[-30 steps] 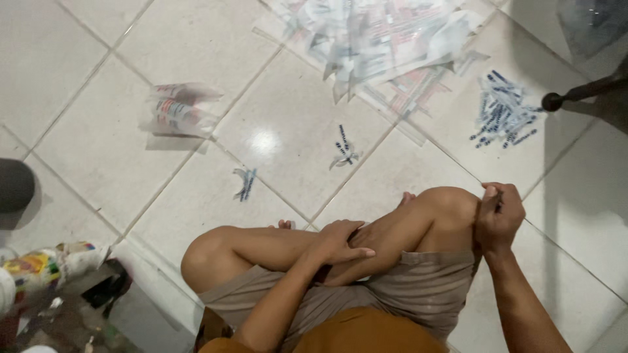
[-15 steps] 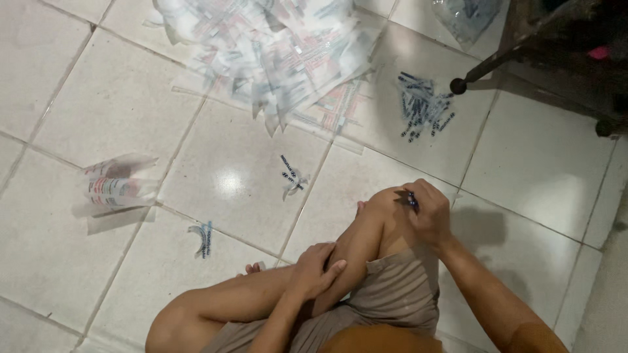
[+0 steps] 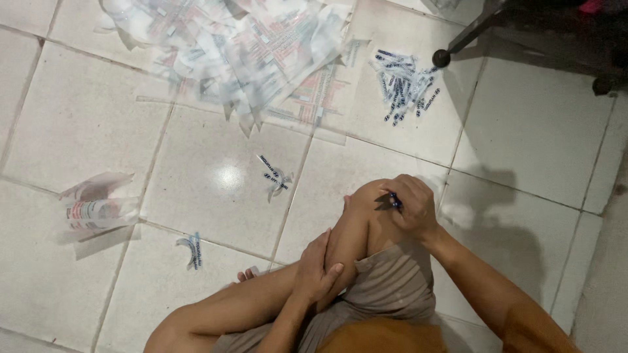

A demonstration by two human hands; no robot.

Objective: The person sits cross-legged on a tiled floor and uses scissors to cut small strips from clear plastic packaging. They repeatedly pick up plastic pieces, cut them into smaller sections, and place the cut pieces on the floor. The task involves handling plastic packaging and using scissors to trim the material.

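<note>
I sit on a white tiled floor with my legs folded. My left hand (image 3: 315,269) rests flat on my shin, fingers apart, holding nothing. My right hand (image 3: 409,206) lies on my raised knee (image 3: 362,199), fingers curled around a small dark blue object (image 3: 394,200), perhaps a pen. On the floor ahead of the knee lies a small clear plastic strip with blue print (image 3: 275,176). Another such strip (image 3: 191,249) lies to the left near my foot.
A big heap of clear printed plastic wrappers (image 3: 242,52) covers the floor at the top. A smaller pile of printed strips (image 3: 404,84) lies right of it. One crumpled wrapper (image 3: 95,208) lies at the left. Dark furniture with a leg (image 3: 458,44) stands top right.
The view has swung to the right and nearer; the wrappers and strips slid left in frame. My hands stay on the shin and the knee.
</note>
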